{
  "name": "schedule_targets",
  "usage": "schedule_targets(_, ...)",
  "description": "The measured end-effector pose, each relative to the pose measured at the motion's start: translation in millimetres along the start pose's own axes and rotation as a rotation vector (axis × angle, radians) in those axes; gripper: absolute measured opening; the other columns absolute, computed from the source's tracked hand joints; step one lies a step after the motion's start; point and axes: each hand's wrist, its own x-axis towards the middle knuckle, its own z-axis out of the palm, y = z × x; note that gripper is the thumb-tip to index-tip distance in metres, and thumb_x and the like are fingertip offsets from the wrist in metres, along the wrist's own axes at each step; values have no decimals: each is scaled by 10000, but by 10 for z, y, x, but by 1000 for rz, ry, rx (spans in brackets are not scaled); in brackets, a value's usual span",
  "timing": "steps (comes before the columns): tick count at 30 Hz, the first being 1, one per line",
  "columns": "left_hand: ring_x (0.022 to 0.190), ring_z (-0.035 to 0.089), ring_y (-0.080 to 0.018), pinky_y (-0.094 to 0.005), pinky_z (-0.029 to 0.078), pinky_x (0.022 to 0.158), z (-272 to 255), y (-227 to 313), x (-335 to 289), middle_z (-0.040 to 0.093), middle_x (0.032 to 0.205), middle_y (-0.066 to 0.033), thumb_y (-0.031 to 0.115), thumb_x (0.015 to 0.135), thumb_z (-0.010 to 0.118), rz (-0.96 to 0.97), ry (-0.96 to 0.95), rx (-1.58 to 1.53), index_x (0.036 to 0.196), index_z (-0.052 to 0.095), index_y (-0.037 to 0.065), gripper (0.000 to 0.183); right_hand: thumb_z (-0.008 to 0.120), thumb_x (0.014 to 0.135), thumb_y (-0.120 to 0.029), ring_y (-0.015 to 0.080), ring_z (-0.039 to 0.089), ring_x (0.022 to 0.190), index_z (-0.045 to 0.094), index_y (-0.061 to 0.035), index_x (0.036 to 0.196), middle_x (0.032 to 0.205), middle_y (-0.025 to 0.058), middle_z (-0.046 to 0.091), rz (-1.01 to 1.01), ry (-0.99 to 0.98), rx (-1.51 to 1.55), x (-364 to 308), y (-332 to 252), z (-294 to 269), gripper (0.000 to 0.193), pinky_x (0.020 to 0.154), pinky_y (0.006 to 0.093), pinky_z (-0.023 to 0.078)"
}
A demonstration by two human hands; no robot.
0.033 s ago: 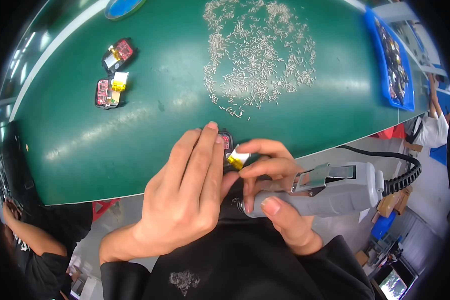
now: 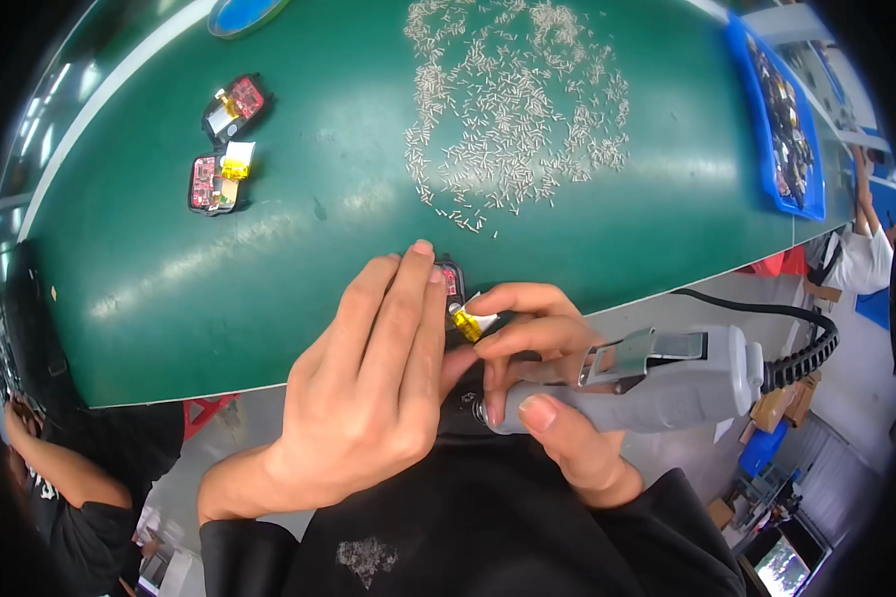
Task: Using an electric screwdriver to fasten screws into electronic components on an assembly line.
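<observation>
At the near edge of the bench, a small black device casing (image 2: 450, 271) with a red circuit board lies partly under my left hand (image 2: 373, 363). That hand's long fingers extend over the casing's left side, and its thumb bends in at the lower edge, holding it. A white battery with yellow tape (image 2: 470, 322) sticks out on the casing's right side, and my right hand (image 2: 553, 343) touches it with its fingertips. The same hand grips a grey electric screwdriver (image 2: 647, 390) lying sideways, its tip pointing left. The underside of the casing is hidden.
Many small metal screws or pins (image 2: 518, 119) are spread across the green bench (image 2: 338, 259). Two open devices (image 2: 214, 184) lie at the left, near a blue round dish (image 2: 244, 14). A blue tray (image 2: 782, 124) of parts sits far right. A black cord (image 2: 806, 358) trails from the screwdriver.
The battery and the right fingertips on it have shifted slightly, with the battery tilting a little lower. Everything else stays as it was.
</observation>
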Motion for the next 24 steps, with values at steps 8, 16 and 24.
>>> schedule_targets(8,918,644,-369,-368,581,737,40,1,8,640,1008,-300,-3,644,623,115,35,203,897,650,-172,306,634,870,-125,128,514,800,611,-12,1113,1168,135,534,13,-150,147,-23,75,-28,270,734,282,438)
schedule_targets(16,957,639,-398,-399,581,760,78,5,-54,625,1087,-305,-7,700,664,135,38,189,974,620,-182,328,535,949,-266,153,518,553,423,-84,869,736,73,537,-385,-141,313,76,-508,-269,228,549,280,476)
schedule_targets(24,973,626,-415,-442,578,758,82,-18,-84,607,1140,-304,16,770,691,92,32,125,1038,587,-185,351,510,940,-263,119,495,519,448,-110,890,657,17,494,-561,-349,457,603,-488,-333,173,586,291,434)
